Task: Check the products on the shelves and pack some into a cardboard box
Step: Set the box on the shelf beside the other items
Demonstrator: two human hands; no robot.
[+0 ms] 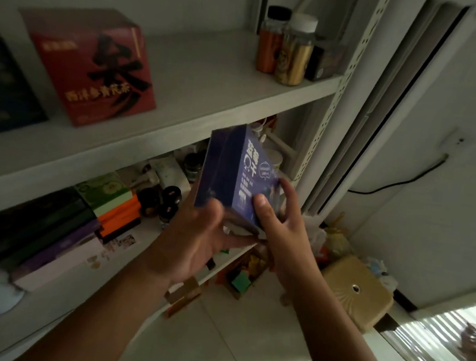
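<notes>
Right now the blue product box (240,169) stands almost upright at mid-frame before the shelves (147,139), its long axis rising away from both hands, the left hand (196,234) cupping its lower corner and the right hand (281,228) curling its fingers (290,192) round the right edge.

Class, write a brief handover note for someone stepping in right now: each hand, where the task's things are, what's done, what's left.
Left hand holds the blue box from below.
Right hand grips the same box, thumb on its front.
The box is in the air, carried by the hands alone; a red box and jars stand on the upper shelf.
Done: one product in hand for checking.
Left: pack it; no cardboard packing box is clearly in view.
</notes>
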